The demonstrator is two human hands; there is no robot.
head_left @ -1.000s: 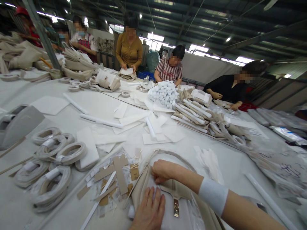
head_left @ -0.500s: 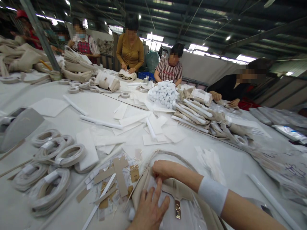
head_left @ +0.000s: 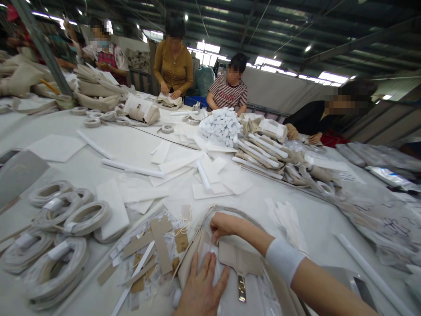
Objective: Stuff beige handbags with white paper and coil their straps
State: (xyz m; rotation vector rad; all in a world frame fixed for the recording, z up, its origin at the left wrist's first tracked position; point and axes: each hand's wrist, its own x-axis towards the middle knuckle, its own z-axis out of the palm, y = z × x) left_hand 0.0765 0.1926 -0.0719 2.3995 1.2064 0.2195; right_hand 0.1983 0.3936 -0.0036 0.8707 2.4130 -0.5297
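Observation:
A beige handbag (head_left: 292, 296) lies in front of me at the bottom centre, with white protective film over part of its front. Its T-shaped flap (head_left: 235, 259) carries a gold-coloured metal clasp (head_left: 242, 288). My left hand (head_left: 204, 281) rests flat on the bag's left side, fingers spread. Across the top of the bag reaches my right arm, with a white band (head_left: 284, 262) around it. My right hand (head_left: 222, 226) is closed, its curled fingers pointing down against the bag's upper part. What those fingertips pinch is hidden.
Left of the bag lie loose tags and card strips (head_left: 161, 245) and several coiled straps (head_left: 87, 217). White paper sheets (head_left: 210, 188) are scattered beyond. Wrapped white rods (head_left: 220, 127) and stacked beige pieces (head_left: 263, 153) stand farther back. Several people work across the table.
My right hand has lifted slightly away from my left fingers, and more of the flap shows below it. My left hand stays spread on the bag. The whole view has shifted slightly.

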